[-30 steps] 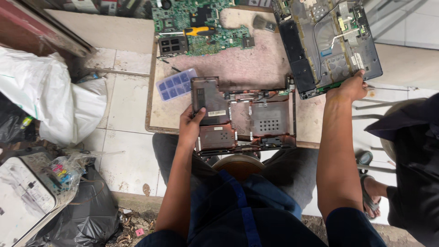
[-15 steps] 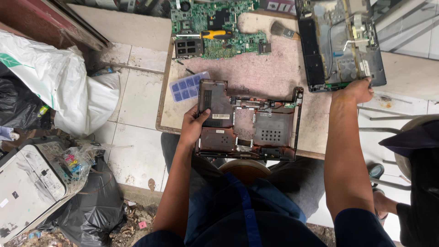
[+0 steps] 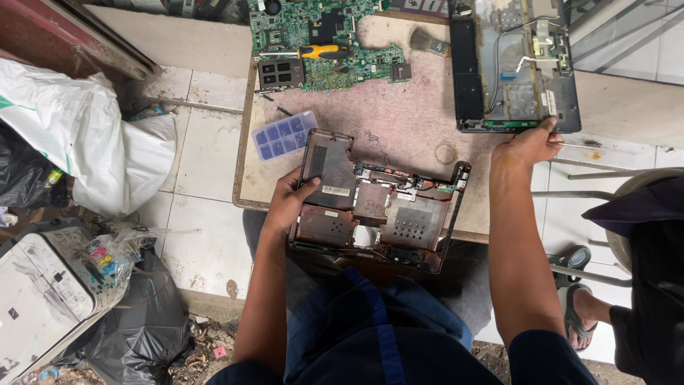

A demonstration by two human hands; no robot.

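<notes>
A stripped laptop bottom case [image 3: 385, 214] lies upside down at the near edge of a small worn table [image 3: 399, 121]. My left hand [image 3: 288, 199] grips the case's left side, thumb on top. My right hand [image 3: 531, 142] is stretched to the far right and holds the near edge of a second opened laptop shell [image 3: 513, 71] with loose cables inside. A green motherboard [image 3: 320, 36] sits at the table's far left, with a yellow-handled screwdriver [image 3: 320, 51] lying on it.
A clear blue compartment box [image 3: 283, 134] rests by the table's left edge. A small brush [image 3: 427, 39] lies at the back. White sacks [image 3: 85, 135], black bags and a printer [image 3: 39, 299] crowd the left floor. Another person's foot in a sandal [image 3: 581, 306] is at right.
The view has shifted, so the table sits further right and lower in frame. Both hands keep their holds on the bottom case and the far shell.
</notes>
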